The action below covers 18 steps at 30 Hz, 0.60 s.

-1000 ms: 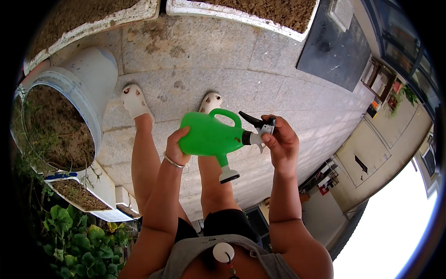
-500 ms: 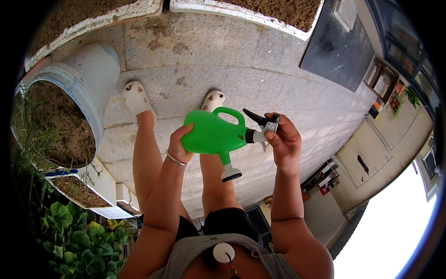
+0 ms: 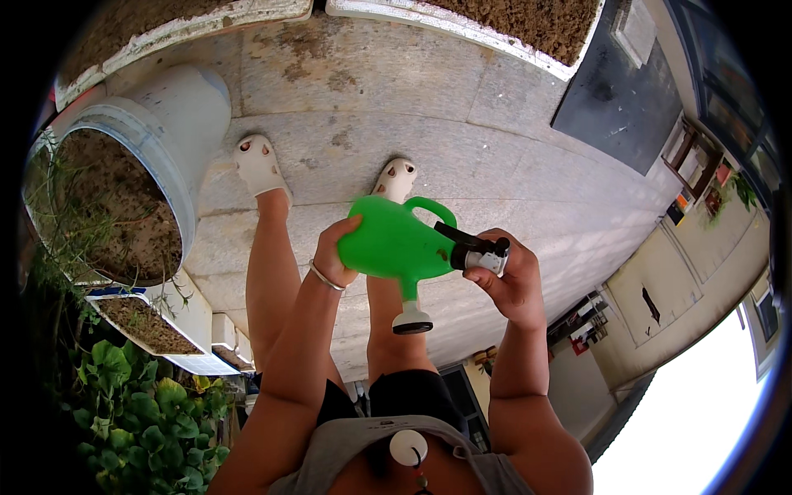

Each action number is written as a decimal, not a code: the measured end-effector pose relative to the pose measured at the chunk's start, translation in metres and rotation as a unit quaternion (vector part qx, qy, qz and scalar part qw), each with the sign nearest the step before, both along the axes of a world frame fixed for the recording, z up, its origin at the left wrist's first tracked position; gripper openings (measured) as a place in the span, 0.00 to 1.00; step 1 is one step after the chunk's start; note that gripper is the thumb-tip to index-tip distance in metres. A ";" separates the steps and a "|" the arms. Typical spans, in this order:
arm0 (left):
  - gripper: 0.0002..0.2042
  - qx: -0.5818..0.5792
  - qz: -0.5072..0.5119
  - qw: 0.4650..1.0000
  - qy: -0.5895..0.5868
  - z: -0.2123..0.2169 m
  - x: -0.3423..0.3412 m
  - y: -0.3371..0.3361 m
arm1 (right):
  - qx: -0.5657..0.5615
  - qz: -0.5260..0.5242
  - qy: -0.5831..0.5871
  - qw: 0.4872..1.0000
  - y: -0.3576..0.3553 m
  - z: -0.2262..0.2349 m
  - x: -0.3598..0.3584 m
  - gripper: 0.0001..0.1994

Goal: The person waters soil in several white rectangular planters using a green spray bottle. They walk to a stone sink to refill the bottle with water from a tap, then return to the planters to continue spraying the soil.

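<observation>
A green plastic watering can (image 3: 396,241) lies tilted on its side in front of my body. Its loop handle points away from me, and a spout with a pale, dark-faced sprinkler head (image 3: 412,318) points back toward me. My left hand (image 3: 336,250) is closed around the can's rounded base. At the other end, my right hand (image 3: 513,279) grips the spray head (image 3: 487,256), a grey and white piece with a black trigger lever. The spray head sits against the can's neck; whether it is screwed tight I cannot tell. Some right fingers are hidden behind it.
On the left stands a large pale bucket (image 3: 188,198) with soil and thin plants. White troughs of soil (image 3: 569,69) line the far side. A dark flat board (image 3: 615,107) lies at far right. Leafy plants (image 3: 140,404) grow at near left. Paving stones (image 3: 330,107) surround my feet.
The spray head has turned about the neck, so its lever now lies across the neck. My right hand has rotated with it. The whole scene has shifted slightly rightward in view.
</observation>
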<state>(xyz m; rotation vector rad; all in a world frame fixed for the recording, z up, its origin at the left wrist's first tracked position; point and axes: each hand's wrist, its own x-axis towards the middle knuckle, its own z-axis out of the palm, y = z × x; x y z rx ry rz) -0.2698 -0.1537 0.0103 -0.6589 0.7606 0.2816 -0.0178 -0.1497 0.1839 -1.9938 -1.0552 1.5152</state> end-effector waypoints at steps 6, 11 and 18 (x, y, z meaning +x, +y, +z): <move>0.15 -0.008 0.011 1.000 -0.018 -0.004 0.001 -0.005 | 0.016 0.056 -0.004 0.998 0.010 0.001 0.012 0.27; 0.15 0.021 0.042 0.999 -0.004 0.000 0.001 0.001 | -0.088 -0.149 -0.070 0.982 -0.011 0.001 -0.004 0.46; 0.14 0.042 0.031 0.998 0.040 0.008 0.006 0.005 | 0.024 -0.455 -0.006 0.890 -0.010 -0.014 -0.068 0.29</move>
